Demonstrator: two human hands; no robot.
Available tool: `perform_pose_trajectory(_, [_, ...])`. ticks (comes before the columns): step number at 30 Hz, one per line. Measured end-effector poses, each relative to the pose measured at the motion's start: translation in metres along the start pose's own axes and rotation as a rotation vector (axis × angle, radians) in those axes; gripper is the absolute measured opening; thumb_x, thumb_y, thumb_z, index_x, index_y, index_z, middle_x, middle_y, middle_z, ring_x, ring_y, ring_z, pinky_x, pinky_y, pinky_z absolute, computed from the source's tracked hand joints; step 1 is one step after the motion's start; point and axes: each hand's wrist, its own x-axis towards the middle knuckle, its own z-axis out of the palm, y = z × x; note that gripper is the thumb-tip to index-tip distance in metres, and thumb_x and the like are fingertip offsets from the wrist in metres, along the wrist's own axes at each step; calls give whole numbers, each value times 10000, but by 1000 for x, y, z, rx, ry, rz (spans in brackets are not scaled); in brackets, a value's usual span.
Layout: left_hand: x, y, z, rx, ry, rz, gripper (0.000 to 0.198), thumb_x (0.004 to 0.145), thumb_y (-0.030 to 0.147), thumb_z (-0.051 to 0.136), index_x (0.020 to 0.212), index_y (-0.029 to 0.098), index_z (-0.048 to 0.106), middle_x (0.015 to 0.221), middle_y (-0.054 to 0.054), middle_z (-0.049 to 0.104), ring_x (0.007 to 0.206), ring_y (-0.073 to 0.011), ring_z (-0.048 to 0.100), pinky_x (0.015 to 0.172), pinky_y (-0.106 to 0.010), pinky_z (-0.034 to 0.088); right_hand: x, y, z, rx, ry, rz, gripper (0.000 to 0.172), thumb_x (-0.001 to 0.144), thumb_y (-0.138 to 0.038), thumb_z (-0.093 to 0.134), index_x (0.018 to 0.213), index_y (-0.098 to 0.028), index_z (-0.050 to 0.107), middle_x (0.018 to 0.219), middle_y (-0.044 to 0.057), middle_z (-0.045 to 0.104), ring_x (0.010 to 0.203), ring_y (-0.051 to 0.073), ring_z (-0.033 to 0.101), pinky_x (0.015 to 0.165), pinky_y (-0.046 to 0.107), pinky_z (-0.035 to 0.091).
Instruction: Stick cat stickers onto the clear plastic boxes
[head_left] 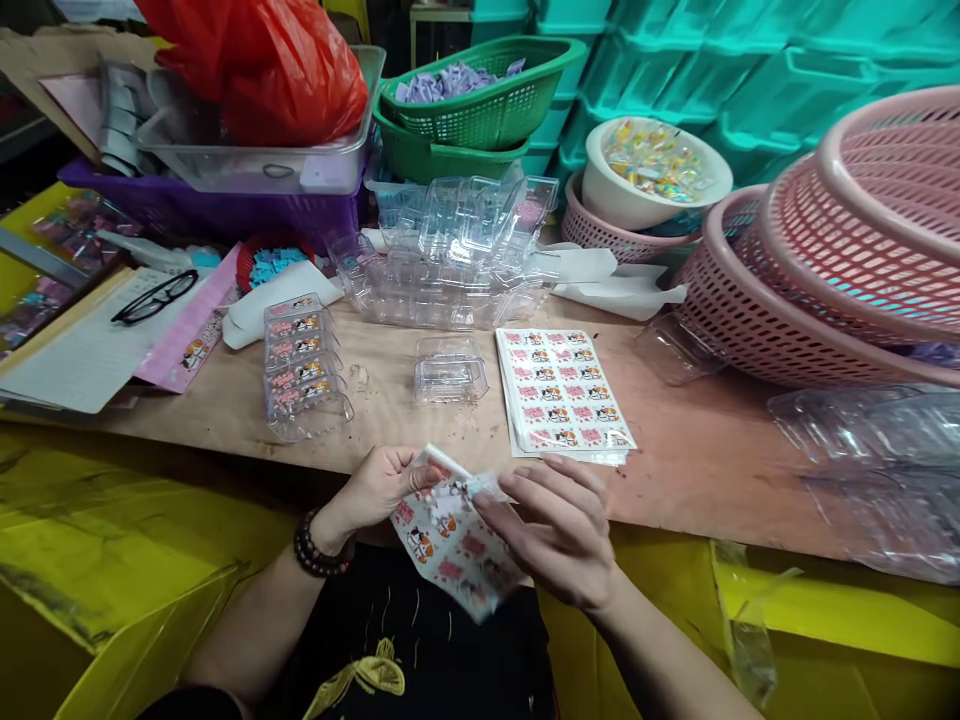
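Observation:
My left hand (380, 487), with a beaded bracelet on the wrist, grips a sheet of cat stickers (450, 565) by its upper edge, above my lap. My right hand (559, 525) pinches a clear sticker (484, 487) at the sheet's upper right; motion blurs it, and whether it is fully off the sheet I cannot tell. Beyond my hands lies a stack of sticker sheets (566, 390). An unlabelled clear plastic box (450, 370) rests left of that stack. Farther left, several clear boxes with cat labels (304, 365) stand in an overlapping row.
Clear plastic boxes (450, 270) are heaped at the table's back. Pink baskets (727, 300) and more clear packaging (885, 480) crowd the right side. Glasses (155, 297) lie on papers at left. Green baskets (480, 100) and a white bowl (652, 190) stand behind.

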Motion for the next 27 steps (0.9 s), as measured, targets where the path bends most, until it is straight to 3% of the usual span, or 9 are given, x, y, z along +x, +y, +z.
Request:
perform_pose_trajectory(2, [-3,0,-5,9,-2,-17,546,687,643,765,798,112,701,689,-50,704,567,-141,625,523,-237,479,7,6,-1,124,103,140,337,864,-193,694,1093,-440,686,1020,-1,667,888,182,669,818,381,591])
perform_pose_trajectory(4, [-7,3,-11,28,1,31,493,737,601,748,871,129,700,781,-71,733,664,-169,672,600,-270,525,19,19,5,212,113,307,361,901,-219,648,1209,-406,639,1136,36,647,1024,222,655,872,433,575])
perform_pose_trajectory(7, [-13,10,-20,87,-40,208,345,760,477,758,874,156,706,852,-90,744,801,-200,694,753,-326,548,35,44,28,119,-96,310,469,925,-250,612,1382,-311,524,1280,85,642,1194,266,594,1024,503,477])
perform_pose_trajectory(10, [-14,18,-27,104,-13,357,373,768,480,667,562,181,585,585,-66,638,571,-163,591,572,-290,481,40,60,54,-84,-269,259,471,963,-207,527,1430,-260,492,1223,76,701,1217,253,588,1115,511,364])
perform_pose_trajectory(13, [-10,26,-27,127,75,355,467,867,530,457,589,183,598,464,-44,540,428,-132,453,436,-268,344,32,63,65,-155,-312,258,456,976,-145,464,1414,-258,524,1031,41,765,1095,204,661,1134,468,339])
perform_pose_trajectory(15, [-6,28,-23,205,176,327,514,935,542,353,868,153,682,504,-31,582,430,-131,469,438,-258,344,20,62,64,-144,-310,242,454,965,-137,481,1393,-270,546,1025,34,768,1034,189,686,1127,459,357])
perform_pose_trajectory(18, [2,29,-13,449,360,354,444,932,525,491,1167,168,613,623,12,627,540,-128,560,541,-237,429,-1,61,56,-124,-278,148,439,934,-127,534,1327,-313,590,1055,14,764,1009,187,696,1114,476,385])
perform_pose_trajectory(22, [12,29,-3,756,462,467,480,868,416,666,1286,209,556,768,38,609,629,-111,583,651,-233,482,-10,60,45,-29,-217,100,451,910,-92,563,1298,-320,599,973,3,767,976,185,696,1068,480,442])
perform_pose_trajectory(27, [16,25,-3,950,469,618,355,894,360,666,1238,275,662,862,3,629,777,-134,639,730,-239,524,15,51,21,267,-101,413,314,871,-261,688,1179,-325,679,1081,54,667,1040,220,632,978,482,506])
